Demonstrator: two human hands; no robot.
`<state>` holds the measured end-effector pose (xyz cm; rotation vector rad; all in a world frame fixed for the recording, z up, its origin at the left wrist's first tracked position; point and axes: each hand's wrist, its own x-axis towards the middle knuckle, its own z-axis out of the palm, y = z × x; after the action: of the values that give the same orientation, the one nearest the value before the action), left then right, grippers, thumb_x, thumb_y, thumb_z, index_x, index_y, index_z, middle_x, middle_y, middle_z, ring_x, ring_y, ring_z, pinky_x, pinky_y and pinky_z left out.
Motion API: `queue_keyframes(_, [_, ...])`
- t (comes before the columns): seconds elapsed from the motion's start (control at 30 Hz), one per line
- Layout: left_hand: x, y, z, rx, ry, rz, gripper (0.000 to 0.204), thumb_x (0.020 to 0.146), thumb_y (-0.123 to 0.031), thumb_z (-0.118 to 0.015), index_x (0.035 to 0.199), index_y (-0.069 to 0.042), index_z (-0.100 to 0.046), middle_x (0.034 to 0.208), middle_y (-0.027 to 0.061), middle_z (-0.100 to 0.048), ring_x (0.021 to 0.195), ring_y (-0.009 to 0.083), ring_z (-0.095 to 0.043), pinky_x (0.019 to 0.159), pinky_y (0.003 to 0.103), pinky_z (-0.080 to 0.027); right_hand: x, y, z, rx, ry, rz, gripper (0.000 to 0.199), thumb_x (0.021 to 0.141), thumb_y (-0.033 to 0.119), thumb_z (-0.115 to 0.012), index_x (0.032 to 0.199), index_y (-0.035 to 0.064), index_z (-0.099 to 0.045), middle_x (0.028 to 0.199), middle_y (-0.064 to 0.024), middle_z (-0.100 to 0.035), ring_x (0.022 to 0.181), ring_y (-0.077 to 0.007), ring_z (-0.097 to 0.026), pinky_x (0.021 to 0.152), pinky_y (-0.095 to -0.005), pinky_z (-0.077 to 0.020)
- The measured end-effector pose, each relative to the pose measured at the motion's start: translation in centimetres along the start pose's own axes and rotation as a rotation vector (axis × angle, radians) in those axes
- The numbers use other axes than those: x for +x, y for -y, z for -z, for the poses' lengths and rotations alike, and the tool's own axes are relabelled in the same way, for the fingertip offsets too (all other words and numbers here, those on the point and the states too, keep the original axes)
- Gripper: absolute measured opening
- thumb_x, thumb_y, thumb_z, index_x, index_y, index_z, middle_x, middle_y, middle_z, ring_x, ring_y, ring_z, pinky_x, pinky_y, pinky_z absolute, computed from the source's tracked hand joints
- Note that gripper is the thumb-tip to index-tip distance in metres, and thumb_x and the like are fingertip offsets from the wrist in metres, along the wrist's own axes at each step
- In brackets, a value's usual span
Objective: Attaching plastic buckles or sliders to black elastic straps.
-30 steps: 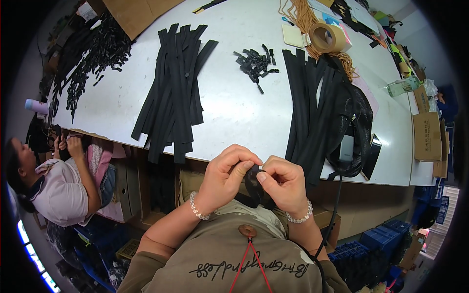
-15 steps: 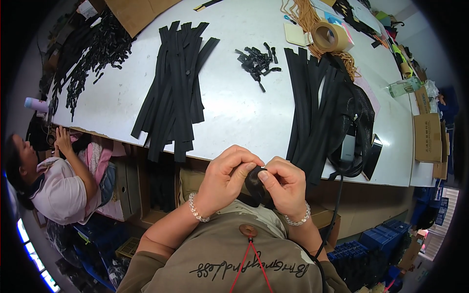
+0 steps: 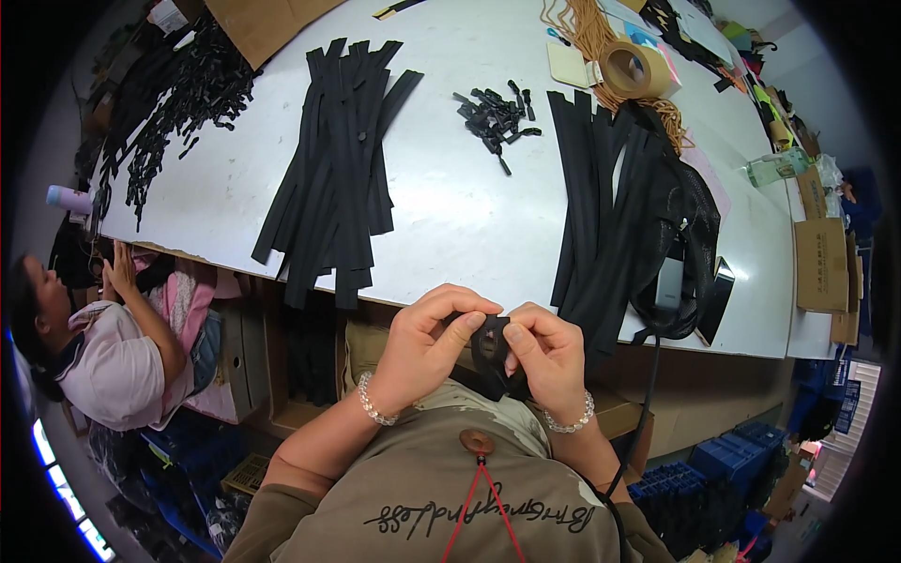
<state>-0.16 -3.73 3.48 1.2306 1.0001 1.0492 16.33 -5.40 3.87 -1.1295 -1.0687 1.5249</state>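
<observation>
Both hands pinching black strip (image 3: pixel 488 349) at chest, below bench (image 3: pixel 450 216) edge. Left hand (image 3: pixel 434 342) fingers gripping top end; right hand (image 3: pixel 544 355) fingers clamping beside. Best keeping strip taut, ends aligned.

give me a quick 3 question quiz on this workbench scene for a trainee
1. True or false: both hands pinch the same black strip close to the chest.
2. Which lies between the two bundles of black strips on the white table? A) a heap of small black parts B) a roll of tape C) a plastic bottle
3. Fill in: each wrist wears a beaded ____.

Key
1. True: the left hand and right hand meet on the black strip.
2. A: the small black parts lie between the left bundle and the right bundle on the white table; the tape roll sits farther back.
3. bracelet.
</observation>
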Motion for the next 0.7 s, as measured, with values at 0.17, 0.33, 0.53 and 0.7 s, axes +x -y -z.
queue_keyframes(0.17, [-0.2,0.2,0.4,-0.123,0.046,0.058,0.015,0.087,0.002,-0.052,0.098,0.002,-0.062,0.097,0.0066,-0.06,0.089,0.0107,-0.055,0.078,0.023,-0.043,-0.3,0.3,0.0,-0.01,0.011,0.009,0.007,0.086,0.001,-0.057,0.081,-0.0038,-0.058,0.071,-0.0009,-0.053,0.056,-0.0036,-0.049,0.049,-0.017,-0.0402])
queue_keyframes(0.33, [-0.4,-0.1,0.3,-0.193,0.057,0.081,0.02,0.083,0.006,-0.055,0.102,0.003,-0.06,0.101,0.0075,-0.059,0.092,0.011,-0.055,0.08,0.024,-0.044,-0.4,-0.5,0.4,0.021,0.0,-0.038,0.005,0.086,0.0,-0.057,0.085,-0.0036,-0.059,0.068,0.001,-0.055,0.054,-0.0025,-0.049,0.047,-0.0168,-0.0397])
queue_keyframes(0.53, [-0.8,0.0,0.2,-0.195,0.045,0.141,0.03,0.08,0.009,-0.057,0.108,0.001,-0.056,0.112,0.0082,-0.054,0.097,0.0105,-0.053,0.082,0.023,-0.045,-0.6,-1.0,0.4,0.053,-0.048,-0.075,0.009,0.086,0.002,-0.059,0.092,-0.0037,-0.058,0.067,0.002,-0.054,0.053,-0.0013,-0.047,0.046,-0.0159,-0.0386])
queue_keyframes(0.7, [-2.8,1.6,-1.0,-0.374,-0.136,0.215,0.028,0.078,0.009,-0.06,0.104,-0.002,-0.055,0.123,0.008,-0.046,0.105,0.0111,-0.049,0.085,0.023,-0.044,-2.0,-4.1,0.2,0.113,-0.07,-0.088,0.009,0.086,0.002,-0.059,0.093,-0.0027,-0.058,0.071,-0.0002,-0.056,0.053,-0.0033,-0.049,0.046,-0.0173,-0.0412])
